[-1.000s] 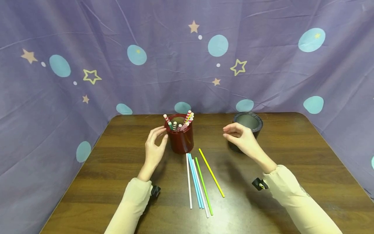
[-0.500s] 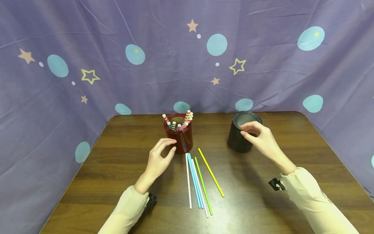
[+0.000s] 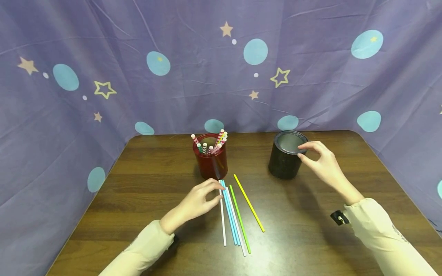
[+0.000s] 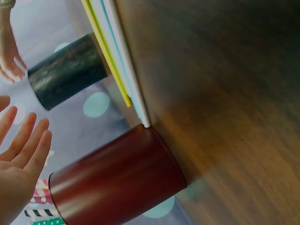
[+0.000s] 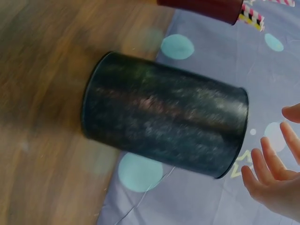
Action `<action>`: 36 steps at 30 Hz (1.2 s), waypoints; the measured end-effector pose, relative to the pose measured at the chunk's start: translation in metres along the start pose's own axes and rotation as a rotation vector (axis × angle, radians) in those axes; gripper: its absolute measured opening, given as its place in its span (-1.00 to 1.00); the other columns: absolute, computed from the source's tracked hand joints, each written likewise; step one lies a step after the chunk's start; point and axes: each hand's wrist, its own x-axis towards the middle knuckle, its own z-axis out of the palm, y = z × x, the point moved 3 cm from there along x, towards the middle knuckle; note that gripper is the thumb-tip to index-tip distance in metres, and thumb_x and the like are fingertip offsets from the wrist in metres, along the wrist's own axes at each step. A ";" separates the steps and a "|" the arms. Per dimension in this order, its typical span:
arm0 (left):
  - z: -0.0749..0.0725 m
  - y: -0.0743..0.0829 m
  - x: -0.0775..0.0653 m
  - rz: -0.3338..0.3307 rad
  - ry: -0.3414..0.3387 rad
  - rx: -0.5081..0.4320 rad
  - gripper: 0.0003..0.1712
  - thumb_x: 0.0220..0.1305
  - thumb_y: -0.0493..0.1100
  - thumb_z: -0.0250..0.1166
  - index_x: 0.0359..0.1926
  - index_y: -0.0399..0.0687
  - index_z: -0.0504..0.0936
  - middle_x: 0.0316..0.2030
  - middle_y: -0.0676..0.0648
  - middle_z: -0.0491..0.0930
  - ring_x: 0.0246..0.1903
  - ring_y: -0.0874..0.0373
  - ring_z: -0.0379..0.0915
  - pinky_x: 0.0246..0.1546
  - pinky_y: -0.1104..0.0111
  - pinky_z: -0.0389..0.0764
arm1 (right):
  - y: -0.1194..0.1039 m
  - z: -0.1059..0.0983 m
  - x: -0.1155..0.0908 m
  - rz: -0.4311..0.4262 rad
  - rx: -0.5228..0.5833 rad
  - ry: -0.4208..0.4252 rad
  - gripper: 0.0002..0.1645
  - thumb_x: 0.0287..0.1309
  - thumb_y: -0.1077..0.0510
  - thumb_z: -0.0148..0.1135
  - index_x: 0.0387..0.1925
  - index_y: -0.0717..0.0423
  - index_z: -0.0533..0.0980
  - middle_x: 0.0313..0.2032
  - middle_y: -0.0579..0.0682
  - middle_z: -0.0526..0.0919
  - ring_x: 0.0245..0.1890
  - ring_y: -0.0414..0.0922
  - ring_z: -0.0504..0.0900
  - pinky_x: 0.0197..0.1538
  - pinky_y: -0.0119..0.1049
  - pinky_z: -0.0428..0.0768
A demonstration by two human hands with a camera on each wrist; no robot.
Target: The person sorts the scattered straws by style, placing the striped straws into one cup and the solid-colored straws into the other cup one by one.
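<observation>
At the left we see the left hand (image 3: 199, 200), bare of any load, its thumb and fingers loosely curved with a modest gap between them. The left wrist view shows it raised above the table (image 3: 145, 188), so we judge that it hovers over the straws rather than touching them. Just beyond it stands the red cup (image 3: 214, 166), upright, with striped straws (image 3: 220, 136) leaning inside. From the cup's base the plain straws run toward us, near ends slanting to the right: a white straw (image 3: 223, 230) outermost, then two blue straws (image 3: 231, 222), a second white straw (image 3: 238, 230) and a green straw (image 3: 239, 218), all bunched near one another; a yellow straw (image 3: 249, 203) lies a little apart. What matters most, in our judgement, is that the left hand is clearly the nearer one: its fingertips point rightward, across the straws' long axis, above the far ends of the white and blue ones, with the green and yellow farther right. Past them the black cup (image 3: 284, 165) stands upright, and just beside its rim we find the right hand (image 3: 325, 164), holding nothing, thumb and fingers parted, well apart from the straws.
</observation>
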 end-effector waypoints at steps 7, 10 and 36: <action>0.008 -0.001 -0.004 -0.048 -0.190 0.020 -0.75 0.01 -0.26 0.30 -0.22 -0.11 0.55 -0.24 0.03 0.52 -0.20 0.20 0.47 -0.14 0.39 0.54 | 0.012 -0.003 0.001 -0.016 0.009 0.014 -0.69 -0.16 0.37 0.32 -0.25 0.23 0.53 -0.21 0.06 0.55 -0.08 -0.49 0.34 -0.01 -0.67 0.26; 0.010 -0.005 -0.005 -0.084 -0.249 -0.007 -0.74 0.02 -0.25 0.29 -0.20 -0.12 0.55 -0.24 0.03 0.52 -0.18 0.19 0.47 -0.11 0.38 0.53 | 0.016 -0.002 0.001 -0.008 0.008 0.000 -0.67 -0.17 0.35 0.33 -0.24 0.22 0.53 -0.17 0.09 0.54 -0.05 -0.44 0.35 0.02 -0.67 0.25; 0.031 -0.031 -0.018 -0.145 -0.498 -0.087 -0.72 -0.10 -0.25 0.37 -0.27 -0.16 0.57 -0.23 -0.03 0.52 -0.15 0.18 0.43 -0.04 0.40 0.46 | 0.038 0.007 -0.004 0.074 0.190 0.031 -0.80 -0.14 0.37 0.31 -0.37 0.39 0.55 -0.15 0.24 0.49 0.04 -0.20 0.41 0.06 -0.63 0.36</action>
